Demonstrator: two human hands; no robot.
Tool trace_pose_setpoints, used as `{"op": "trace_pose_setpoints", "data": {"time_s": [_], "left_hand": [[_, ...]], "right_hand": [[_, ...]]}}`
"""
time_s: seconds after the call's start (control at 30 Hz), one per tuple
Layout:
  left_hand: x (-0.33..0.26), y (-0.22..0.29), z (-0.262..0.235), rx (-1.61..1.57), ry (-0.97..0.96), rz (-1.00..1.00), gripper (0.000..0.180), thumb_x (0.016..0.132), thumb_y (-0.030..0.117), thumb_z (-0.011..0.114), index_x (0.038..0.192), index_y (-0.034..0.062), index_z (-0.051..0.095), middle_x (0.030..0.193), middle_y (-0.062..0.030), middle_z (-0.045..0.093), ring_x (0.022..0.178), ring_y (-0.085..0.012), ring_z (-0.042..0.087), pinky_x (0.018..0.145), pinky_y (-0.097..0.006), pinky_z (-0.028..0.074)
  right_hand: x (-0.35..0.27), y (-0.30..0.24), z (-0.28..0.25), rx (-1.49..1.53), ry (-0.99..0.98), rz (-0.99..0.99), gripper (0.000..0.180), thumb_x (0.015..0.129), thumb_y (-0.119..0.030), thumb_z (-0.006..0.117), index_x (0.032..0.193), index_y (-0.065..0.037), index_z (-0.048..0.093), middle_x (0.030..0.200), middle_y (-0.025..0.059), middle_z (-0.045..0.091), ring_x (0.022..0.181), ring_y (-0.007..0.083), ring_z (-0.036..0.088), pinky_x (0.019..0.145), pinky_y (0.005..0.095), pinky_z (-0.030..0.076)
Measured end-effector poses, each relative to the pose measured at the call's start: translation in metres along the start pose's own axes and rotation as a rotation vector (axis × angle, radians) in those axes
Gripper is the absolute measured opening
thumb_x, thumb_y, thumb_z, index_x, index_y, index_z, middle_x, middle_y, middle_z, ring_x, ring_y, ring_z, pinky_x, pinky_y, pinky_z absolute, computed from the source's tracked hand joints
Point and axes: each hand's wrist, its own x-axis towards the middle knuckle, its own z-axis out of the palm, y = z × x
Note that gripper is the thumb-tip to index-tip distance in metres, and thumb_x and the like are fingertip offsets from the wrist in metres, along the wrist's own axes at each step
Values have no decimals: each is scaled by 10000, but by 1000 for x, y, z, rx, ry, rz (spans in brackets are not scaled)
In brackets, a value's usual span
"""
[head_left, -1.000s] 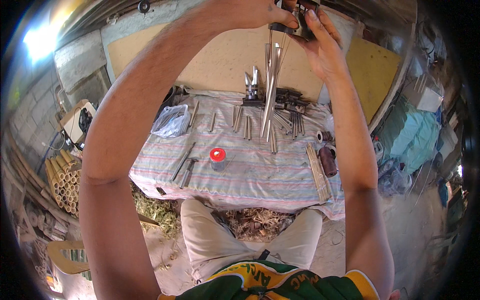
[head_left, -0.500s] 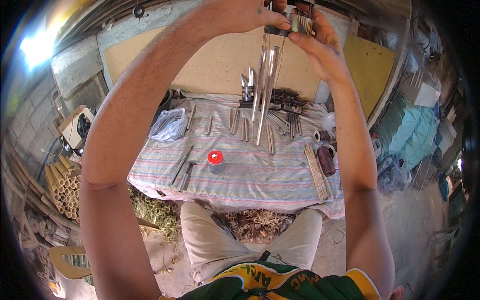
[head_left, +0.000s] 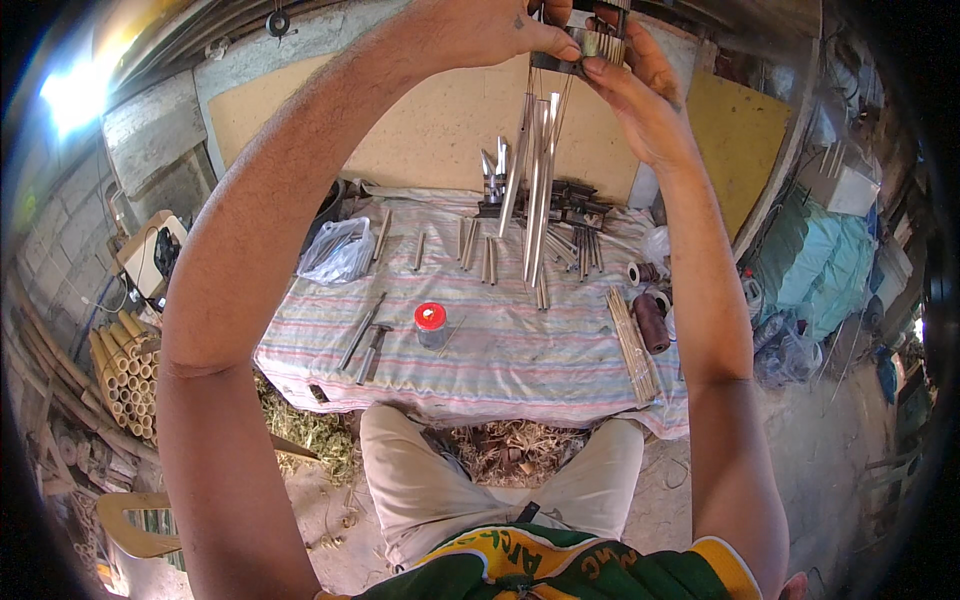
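We hold a wind chime (head_left: 540, 160) up at the far top of the view: our left hand (head_left: 480, 30) and right hand (head_left: 635, 95) both pinch its dark round top piece (head_left: 585, 45), grips clenched on it. Its silver tubes hang above the striped-cloth table (head_left: 500, 350), where loose metal tubes (head_left: 480, 250), a red-lidded jar (head_left: 431, 325) and a bundle of thin sticks (head_left: 632, 340) lie.

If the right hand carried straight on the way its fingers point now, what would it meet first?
The right hand points up-left at the metal ring it pinches; just past that, probably the left hand's fingers, though depth is hard to judge.
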Motion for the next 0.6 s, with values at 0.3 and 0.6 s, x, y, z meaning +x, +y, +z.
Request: {"op": "trace_pose_setpoints", "data": {"time_s": [0.3,0.6], "left_hand": [[-5,5,1,-21,-26,-47,292,686,238,818,805,18,667,837,-182,653,846,-306,643,737,-406,488],[-31,38,10,-106,-319,-244,244,732,194,796,824,12,662,796,-149,652,761,-277,626,689,-380,478]], "right_hand": [[-8,4,17,-64,-31,-127,690,777,94,766,1386,-43,472,1207,81,630,1050,179,649,880,319,546],[-72,16,25,-299,161,97,600,725,-61,880,1229,23,565,1079,84,676,931,127,660,800,245,551]]}}
